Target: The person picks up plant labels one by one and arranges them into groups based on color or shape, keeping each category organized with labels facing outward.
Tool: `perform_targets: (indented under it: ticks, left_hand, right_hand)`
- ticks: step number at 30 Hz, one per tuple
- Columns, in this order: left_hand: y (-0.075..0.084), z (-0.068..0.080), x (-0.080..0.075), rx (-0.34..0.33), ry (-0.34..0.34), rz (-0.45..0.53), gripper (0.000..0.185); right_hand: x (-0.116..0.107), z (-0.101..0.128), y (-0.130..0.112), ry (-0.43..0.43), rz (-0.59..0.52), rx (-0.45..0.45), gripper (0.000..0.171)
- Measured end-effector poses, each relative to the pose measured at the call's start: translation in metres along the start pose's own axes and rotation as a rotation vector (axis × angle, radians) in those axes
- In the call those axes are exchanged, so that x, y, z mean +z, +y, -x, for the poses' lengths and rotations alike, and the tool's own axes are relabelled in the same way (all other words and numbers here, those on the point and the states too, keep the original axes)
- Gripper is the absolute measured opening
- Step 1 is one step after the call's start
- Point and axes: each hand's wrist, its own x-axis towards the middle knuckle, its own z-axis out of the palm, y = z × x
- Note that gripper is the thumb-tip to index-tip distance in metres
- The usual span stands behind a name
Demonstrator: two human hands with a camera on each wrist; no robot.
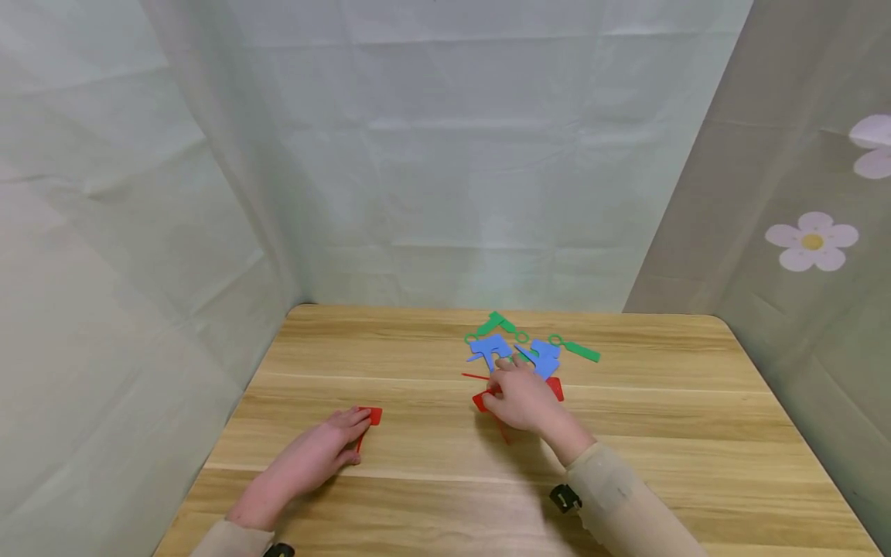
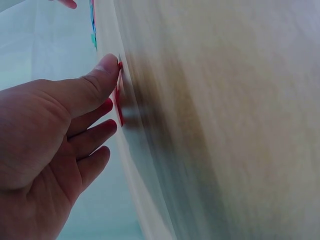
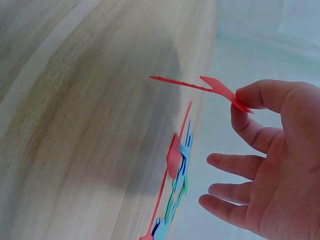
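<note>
Two hands show in the head view: the left hand (image 1: pixel 323 447) rests on a lone red tag (image 1: pixel 376 416) on the wooden table (image 1: pixel 418 503), the right hand (image 1: pixel 524 396) near blue tags (image 1: pixel 546 362) and green tags (image 1: pixel 582 352). The left wrist view shows loosely extended fingers touching the lone red tag. In the right wrist view, thumb and forefinger pinch a raised red tag (image 3: pixel 226 92).

ok so my count: four red tags (image 1: pixel 376 415), three clear green tags (image 1: pixel 582 353) plus a bit of green between the blues, and two clumps of overlapping blue tags (image 1: pixel 547 368), can't get an exact number there. One left hand (image 1: pixel 323 449), one right hand (image 1: pixel 522 394), two black clasps (image 1: pixel 565 497), one table (image 1: pixel 731 433), two printed flowers (image 1: pixel 812 241), one cut off.
</note>
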Motion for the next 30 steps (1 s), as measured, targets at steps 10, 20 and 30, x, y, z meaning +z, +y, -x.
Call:
perform_targets:
  ticks: [10, 20, 30]
  left_hand:
    - [-0.001, 0.0, -0.002, -0.002, 0.01, 0.003, 0.058]
    - [0.0, 0.0, -0.005, -0.033, 0.013, 0.02, 0.056]
    - [0.002, -0.001, -0.005, -0.045, 0.005, 0.028, 0.057]
  right_hand:
    - [0.008, -0.005, -0.009, 0.002, -0.096, -0.018, 0.016]
    - [0.022, -0.01, -0.028, -0.012, -0.203, -0.031, 0.018]
    - [0.039, -0.015, -0.044, 0.042, -0.284, -0.008, 0.016]
